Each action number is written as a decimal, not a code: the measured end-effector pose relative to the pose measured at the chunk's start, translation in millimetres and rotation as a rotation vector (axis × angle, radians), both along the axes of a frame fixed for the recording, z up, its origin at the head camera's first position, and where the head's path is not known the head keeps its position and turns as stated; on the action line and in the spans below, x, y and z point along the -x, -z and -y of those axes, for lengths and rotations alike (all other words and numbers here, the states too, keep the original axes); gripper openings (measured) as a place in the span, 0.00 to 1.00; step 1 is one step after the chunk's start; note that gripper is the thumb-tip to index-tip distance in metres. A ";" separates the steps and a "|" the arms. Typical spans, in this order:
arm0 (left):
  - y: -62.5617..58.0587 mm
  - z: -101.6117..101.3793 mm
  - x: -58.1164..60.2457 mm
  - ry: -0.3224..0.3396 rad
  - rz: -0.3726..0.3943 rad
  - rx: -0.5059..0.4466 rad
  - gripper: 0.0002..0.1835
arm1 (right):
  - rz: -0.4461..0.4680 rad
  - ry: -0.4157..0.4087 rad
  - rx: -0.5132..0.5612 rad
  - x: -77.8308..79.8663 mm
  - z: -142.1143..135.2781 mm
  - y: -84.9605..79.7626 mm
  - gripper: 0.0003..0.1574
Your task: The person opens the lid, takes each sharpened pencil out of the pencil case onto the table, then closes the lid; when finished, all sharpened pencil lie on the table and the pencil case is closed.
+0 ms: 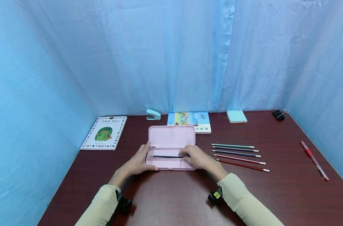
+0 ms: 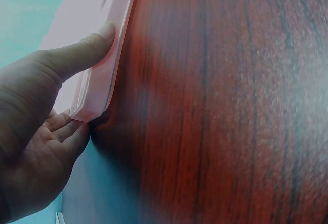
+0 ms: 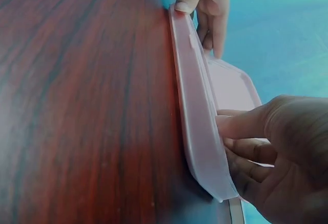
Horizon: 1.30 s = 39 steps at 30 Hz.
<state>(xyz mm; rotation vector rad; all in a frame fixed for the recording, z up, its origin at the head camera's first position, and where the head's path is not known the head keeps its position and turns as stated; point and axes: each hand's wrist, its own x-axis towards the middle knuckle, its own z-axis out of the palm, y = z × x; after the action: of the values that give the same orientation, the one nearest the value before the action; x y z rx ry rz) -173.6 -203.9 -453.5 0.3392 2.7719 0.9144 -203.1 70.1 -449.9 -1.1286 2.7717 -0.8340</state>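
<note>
A pink pencil case (image 1: 163,163) lies on the table with its lid (image 1: 171,137) raised at the back. My left hand (image 1: 137,160) holds its left end, thumb along the front wall and fingers at the side; the left wrist view shows the thumb (image 2: 92,49) on the pink wall. Inside the back compartment, a dark blue pencil (image 1: 166,156) lies lengthwise, tip to the left. My right hand (image 1: 199,157) reaches into the right end of the case and pinches the pencil's right end, which the fingers hide. In the right wrist view these fingers (image 3: 246,126) dip behind the front wall.
Several pencils (image 1: 236,153) lie in a row right of the case. A red pen (image 1: 313,160) is at far right. Along the back are a stapler (image 1: 153,115), a blue book (image 1: 202,118), a notepad (image 1: 236,116) and a binder clip (image 1: 278,115). A white book (image 1: 103,133) lies left.
</note>
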 end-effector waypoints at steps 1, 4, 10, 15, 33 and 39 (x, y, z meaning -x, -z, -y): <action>-0.1 -0.2 0.0 -0.002 0.002 -0.002 0.66 | 0.008 -0.005 0.005 0.5 -0.6 -0.2 0.09; -0.2 -0.4 0.3 -0.003 0.002 0.001 0.65 | 0.013 -0.013 0.007 1.2 -1.4 -0.8 0.09; 0.4 0.0 0.9 0.002 0.003 -0.004 0.66 | 0.009 -0.040 0.003 2.6 -1.4 -1.6 0.10; 1.4 0.3 1.1 0.003 -0.004 -0.003 0.66 | 0.039 -0.031 0.007 3.7 -0.2 -1.1 0.10; 3.1 -1.1 -0.4 -0.001 0.000 0.001 0.65 | 0.096 0.066 0.123 -0.4 -24.8 -11.9 0.10; 1.0 0.3 -0.9 0.000 -0.014 0.011 0.65 | 0.078 0.139 0.151 -3.9 -58.0 -19.8 0.10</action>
<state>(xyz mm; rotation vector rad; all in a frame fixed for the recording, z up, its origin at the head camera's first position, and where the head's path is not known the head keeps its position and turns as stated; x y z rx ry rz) -172.6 -204.2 -454.5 0.3453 2.7884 0.8995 -199.3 128.1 -430.1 -0.9069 2.7883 -1.0940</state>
